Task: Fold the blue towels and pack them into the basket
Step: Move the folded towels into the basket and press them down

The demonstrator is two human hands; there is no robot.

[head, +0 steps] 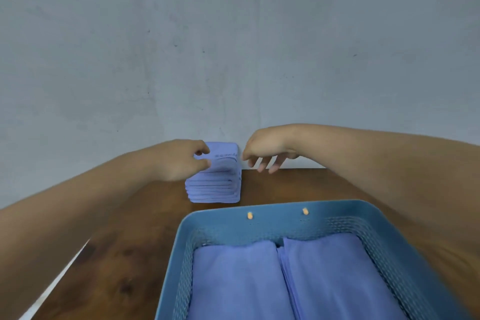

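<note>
Pinching the towel stack point(217, 186) — left hand point(181, 160) (right hand point(265, 149) beside, loose).

A wooden tabletop point(135, 241) of warm brown, with darker grain running through it, fills the lower part of the view. Several dark knots point(126, 287) mark the wood near its left edge, one toward the near side and another further back. The far edge of the tabletop lies against a plain grey wall point(233, 47), which takes up the whole upper half; its surface is mottled, with small dark specks and scuffs scattered across it. A thin white band point(306, 164) runs along the foot of the wall just above the far edge, on the right. Beyond the left edge a narrow pale strip point(36, 305) shows, too blurred to tell what it is
</note>
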